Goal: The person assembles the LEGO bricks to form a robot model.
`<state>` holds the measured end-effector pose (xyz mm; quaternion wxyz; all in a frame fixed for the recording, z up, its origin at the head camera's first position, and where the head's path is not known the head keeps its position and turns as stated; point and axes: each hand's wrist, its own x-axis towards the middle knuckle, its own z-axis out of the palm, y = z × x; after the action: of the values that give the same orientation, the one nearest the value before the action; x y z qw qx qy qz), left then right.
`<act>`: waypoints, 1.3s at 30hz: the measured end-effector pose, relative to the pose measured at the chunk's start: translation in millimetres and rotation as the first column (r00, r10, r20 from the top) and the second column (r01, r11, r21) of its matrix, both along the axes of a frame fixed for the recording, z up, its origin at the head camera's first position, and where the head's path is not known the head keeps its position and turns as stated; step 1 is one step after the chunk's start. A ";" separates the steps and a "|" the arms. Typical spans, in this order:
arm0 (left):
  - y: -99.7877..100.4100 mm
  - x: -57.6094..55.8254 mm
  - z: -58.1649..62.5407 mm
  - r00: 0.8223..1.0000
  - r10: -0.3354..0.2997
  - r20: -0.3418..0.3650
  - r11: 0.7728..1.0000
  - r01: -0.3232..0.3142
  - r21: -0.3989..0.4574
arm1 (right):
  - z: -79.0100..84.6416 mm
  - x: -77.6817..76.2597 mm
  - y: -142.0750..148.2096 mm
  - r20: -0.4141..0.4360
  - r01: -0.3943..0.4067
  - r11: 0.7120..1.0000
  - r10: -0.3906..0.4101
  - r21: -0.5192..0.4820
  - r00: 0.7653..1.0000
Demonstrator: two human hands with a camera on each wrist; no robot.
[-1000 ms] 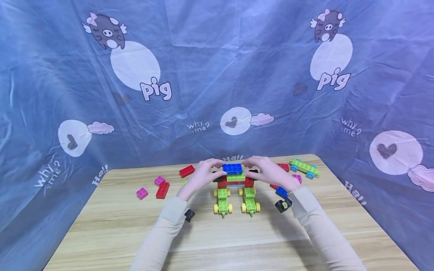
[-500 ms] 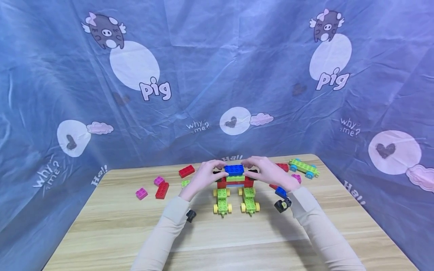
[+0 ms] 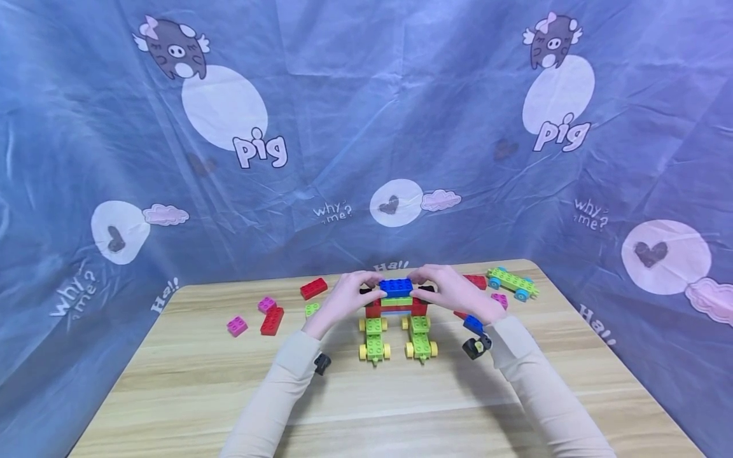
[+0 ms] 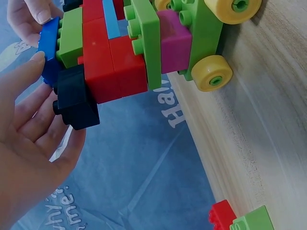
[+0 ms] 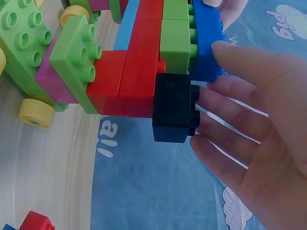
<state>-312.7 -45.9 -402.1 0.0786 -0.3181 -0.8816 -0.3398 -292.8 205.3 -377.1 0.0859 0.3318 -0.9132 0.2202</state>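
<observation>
Both hands pinch a blue brick (image 3: pixel 396 288), one at each end, on top of a block build. My left hand (image 3: pixel 342 300) has its thumb on the near face and fingers behind, as does my right hand (image 3: pixel 455 294). In the wrist views the blue brick lies against green bricks (image 5: pixel 175 45), with a slight gap showing studs. A black brick (image 4: pixel 76 98) juts out beside each hand. Below are red bricks (image 4: pixel 103 62), a light blue piece (image 4: pixel 111 19) and two green wheeled bases (image 3: pixel 375 345) with yellow wheels (image 4: pixel 212 73).
Left on the wooden table (image 3: pixel 366 407) lie pink bricks (image 3: pixel 237 326), red bricks (image 3: pixel 272 321) and a green brick (image 3: pixel 312 310). To the right are a loose blue brick (image 3: pixel 473 324) and a green wheeled base (image 3: pixel 512 284). Black wrist devices (image 3: pixel 476 346) sit by both wrists.
The blue brick has shifted slightly right and toward me on top of the build, the left hand moving right with it. In the last half second the hands hold nearly still.
</observation>
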 end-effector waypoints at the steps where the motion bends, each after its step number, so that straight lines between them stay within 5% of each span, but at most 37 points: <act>1: -0.3 0.2 0.0 1.000 -0.003 -0.002 1.000 0.003 0.000 | -0.1 0.0 -0.2 0.002 -0.001 1.000 0.001 -0.001 1.000; 25: -1.2 3.2 3.2 0.999 -0.042 -0.023 0.999 0.042 -0.011 | -3.4 -2.9 -4.9 0.006 0.008 1.000 -0.008 -0.012 1.000; 39: 0.5 4.0 3.3 0.999 -0.016 0.028 1.000 0.015 0.010 | -2.5 -1.9 -5.0 0.001 0.001 1.000 -0.001 -0.011 1.000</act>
<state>-308.6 -45.4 -398.9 0.0650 -0.3196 -0.8784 -0.3494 -294.6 200.2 -379.7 0.0872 0.3308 -0.9122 0.2255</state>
